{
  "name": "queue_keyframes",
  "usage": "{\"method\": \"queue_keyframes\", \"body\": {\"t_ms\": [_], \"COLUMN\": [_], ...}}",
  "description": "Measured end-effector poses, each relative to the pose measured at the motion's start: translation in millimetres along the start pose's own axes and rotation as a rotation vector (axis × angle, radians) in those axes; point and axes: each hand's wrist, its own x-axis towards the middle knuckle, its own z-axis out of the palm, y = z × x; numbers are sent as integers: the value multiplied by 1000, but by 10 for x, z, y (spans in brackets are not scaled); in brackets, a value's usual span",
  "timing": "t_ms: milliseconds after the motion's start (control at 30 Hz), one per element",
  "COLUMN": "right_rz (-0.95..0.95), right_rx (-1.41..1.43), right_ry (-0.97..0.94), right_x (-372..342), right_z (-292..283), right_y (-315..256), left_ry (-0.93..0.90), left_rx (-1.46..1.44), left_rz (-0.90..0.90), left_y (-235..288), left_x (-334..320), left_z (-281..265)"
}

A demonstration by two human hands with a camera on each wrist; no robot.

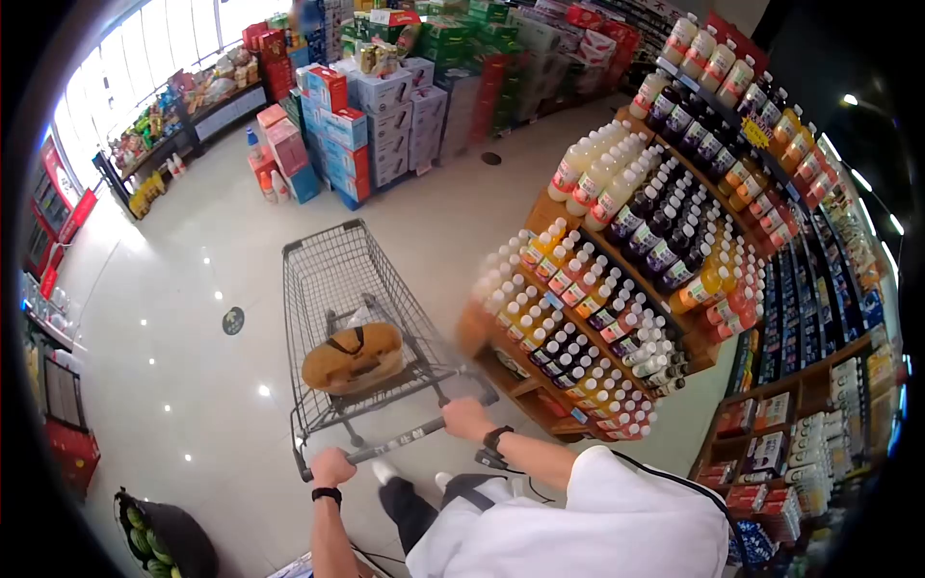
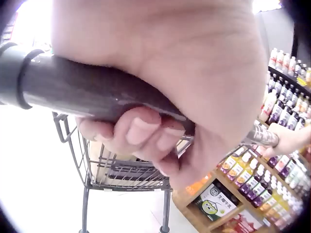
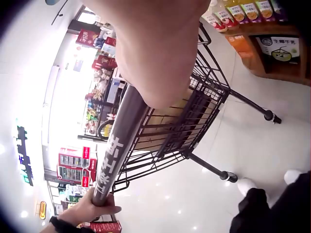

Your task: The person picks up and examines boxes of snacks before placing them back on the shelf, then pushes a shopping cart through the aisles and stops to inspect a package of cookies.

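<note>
A person in a white shirt [image 1: 617, 520] stands nearest, a dark band [image 1: 328, 495] round each wrist. The left hand [image 1: 332, 467] grips the grey handle [image 1: 400, 441] of a wire shopping cart [image 1: 332, 270] near its left end, fingers curled round the bar. The right hand [image 1: 467, 419] grips the same bar near its right end. To the person's left, watermelons [image 1: 140, 535] sit in a black bin [image 1: 188, 539]. In the cart, at the handle end, lies a rounded tan item [image 1: 337, 366] with dark strips across it; it may be a bag or cushion, though the view is too coarse to be sure. A dark round marker [image 1: 233, 321] lies on the floor [image 1: 173, 308] off the cart's left edge. On the right, a wooden display shelf [image 1: 703, 358] carries rows of bottles [image 1: 641, 217], small ones along its lower tiers, larger ones higher. Beyond the cart's far edge stand stacked cartons [image 1: 385, 120].
</note>
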Motion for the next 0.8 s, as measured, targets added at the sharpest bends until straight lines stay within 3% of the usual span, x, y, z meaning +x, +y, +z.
{"method": "queue_keyframes", "body": {"t_ms": [200, 367, 533, 800], "right_rz": [144, 269, 247, 254], "right_rx": [-14, -36, -56, -35], "right_ry": [-79, -182, -185, -138], "right_x": [891, 1286, 1406, 1423], "right_z": [-239, -418, -488, -501], "right_y": [-158, -327, -404, -379], "left_ry": [56, 77, 58, 211], "left_rx": [32, 11, 12, -83], "left_rz": [198, 271, 266, 235], "left_y": [-457, -660, -722, -697], "left_x": [1065, 1538, 1635, 1574], "left_z": [-755, -1042, -1222, -1092]}}
